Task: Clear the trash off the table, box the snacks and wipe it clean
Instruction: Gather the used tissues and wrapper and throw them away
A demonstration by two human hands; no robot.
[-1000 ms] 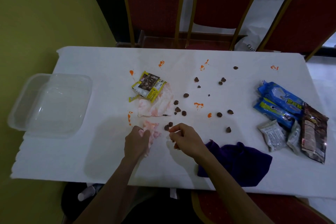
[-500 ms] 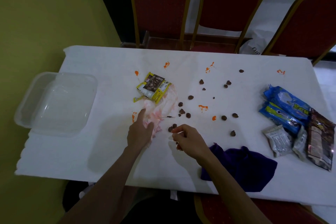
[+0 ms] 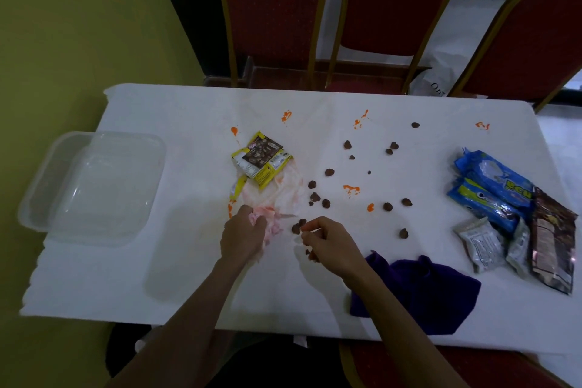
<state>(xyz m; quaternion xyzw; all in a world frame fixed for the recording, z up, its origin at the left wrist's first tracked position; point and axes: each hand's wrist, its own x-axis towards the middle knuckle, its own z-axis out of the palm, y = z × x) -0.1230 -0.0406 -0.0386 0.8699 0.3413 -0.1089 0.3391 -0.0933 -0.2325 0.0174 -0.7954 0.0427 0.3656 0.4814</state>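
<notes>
My left hand [image 3: 242, 238] is closed on a crumpled pink-stained tissue [image 3: 273, 224] near the table's front middle. Right of it, my right hand [image 3: 327, 241] is curled around small brown crumbs, with more showing at its fingertips. Several brown crumbs [image 3: 326, 203] lie scattered over the white table [image 3: 157, 277], among orange smears [image 3: 351, 190]. An empty yellow wrapper [image 3: 259, 161] rests on a second stained tissue [image 3: 283, 190]. Snack packets [image 3: 491, 189] are piled at the right. A purple cloth [image 3: 419, 290] lies by the front edge.
A clear plastic box [image 3: 91, 186] sits at the table's left end beside the yellow-green wall. Three red chairs [image 3: 274, 9] stand behind the far edge, and another chair seat [image 3: 441, 368] is below the front edge. A white bag [image 3: 437, 79] lies on the floor behind.
My left hand reached forward to the tissues half a second ago and has drawn back, closed on the pink tissue. My right hand has stayed by the crumbs.
</notes>
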